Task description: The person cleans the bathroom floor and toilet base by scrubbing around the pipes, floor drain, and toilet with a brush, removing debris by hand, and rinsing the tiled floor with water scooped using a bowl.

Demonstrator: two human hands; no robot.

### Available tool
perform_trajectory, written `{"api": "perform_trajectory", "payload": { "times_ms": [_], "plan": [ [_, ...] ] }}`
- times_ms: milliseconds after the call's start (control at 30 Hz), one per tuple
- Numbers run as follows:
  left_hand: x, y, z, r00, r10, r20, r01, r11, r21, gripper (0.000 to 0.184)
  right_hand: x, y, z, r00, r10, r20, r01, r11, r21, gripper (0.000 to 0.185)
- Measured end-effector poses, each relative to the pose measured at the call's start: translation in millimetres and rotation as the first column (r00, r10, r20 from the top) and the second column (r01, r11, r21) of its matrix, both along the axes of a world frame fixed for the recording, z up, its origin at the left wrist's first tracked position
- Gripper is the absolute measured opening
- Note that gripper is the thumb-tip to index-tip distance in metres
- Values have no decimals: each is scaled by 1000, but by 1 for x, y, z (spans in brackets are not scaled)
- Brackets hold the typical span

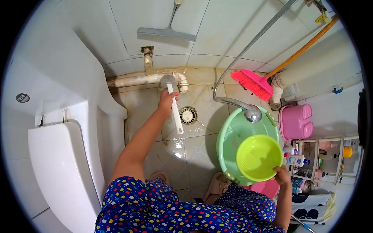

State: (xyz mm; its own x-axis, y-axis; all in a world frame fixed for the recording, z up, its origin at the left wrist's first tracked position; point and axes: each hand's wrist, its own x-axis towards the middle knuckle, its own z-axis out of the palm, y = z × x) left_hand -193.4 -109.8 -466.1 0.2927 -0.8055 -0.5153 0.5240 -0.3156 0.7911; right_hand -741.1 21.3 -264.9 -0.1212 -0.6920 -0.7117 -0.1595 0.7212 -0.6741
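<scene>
My left hand (167, 102) is closed around the long white handle of a scrub brush (177, 116). The brush's grey head overlaps the white drain pipe (136, 80) along the wall; whether they touch I cannot tell. At the right, my right hand (282, 175) grips the rim of a yellow-green plastic bowl (258, 157), which appears to have some water in it. That bowl is over a larger green basin (221, 145) containing water. A chrome shower head (252, 114) lies across the basin's far rim, its hose running up the wall.
A round floor drain (188, 115) sits in the wet tiles. The white toilet (66, 163) fills the left side. A pink broom (254, 83) leans in the far right corner, near a pink stool (297, 121) and a bottle rack (314, 163). A squeegee (167, 32) hangs on the wall.
</scene>
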Motion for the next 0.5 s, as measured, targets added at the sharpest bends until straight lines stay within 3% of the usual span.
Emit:
{"api": "perform_trajectory", "payload": {
  "times_ms": [67,233,267,300,333,367,400,467,500],
  "plan": [
    [-4,-3,0,998,-26,-60,24,999,-33,27,3,-4,-23,997,21,69,-23,1000,21,32],
    [-13,6,11,988,-63,-143,59,998,-32,18,0,-20,-75,989,109,-99,-88,977,194,31],
    [-14,7,13,989,-52,-139,48,998,-33,18,2,-25,-78,983,127,-130,-97,972,214,31],
    [-16,9,17,987,-45,-157,45,999,-7,19,19,-30,-66,932,219,-287,-156,961,228,34],
    [-16,10,20,984,-37,-173,41,999,18,21,34,-36,-58,931,231,-282,-170,959,225,34],
    [-17,11,22,979,-30,-202,36,999,27,24,49,-43,-51,557,389,-734,-551,834,24,37],
    [-19,9,25,980,-19,-199,24,999,25,24,66,-48,-40,43,185,-982,-856,513,59,39],
    [-22,8,34,975,-41,-218,32,999,-44,24,142,-71,7,339,502,-796,-874,481,-69,47],
    [-25,6,41,973,-36,-229,19,997,-73,23,171,-81,4,443,597,-669,-876,445,-184,50]
  ]
}}
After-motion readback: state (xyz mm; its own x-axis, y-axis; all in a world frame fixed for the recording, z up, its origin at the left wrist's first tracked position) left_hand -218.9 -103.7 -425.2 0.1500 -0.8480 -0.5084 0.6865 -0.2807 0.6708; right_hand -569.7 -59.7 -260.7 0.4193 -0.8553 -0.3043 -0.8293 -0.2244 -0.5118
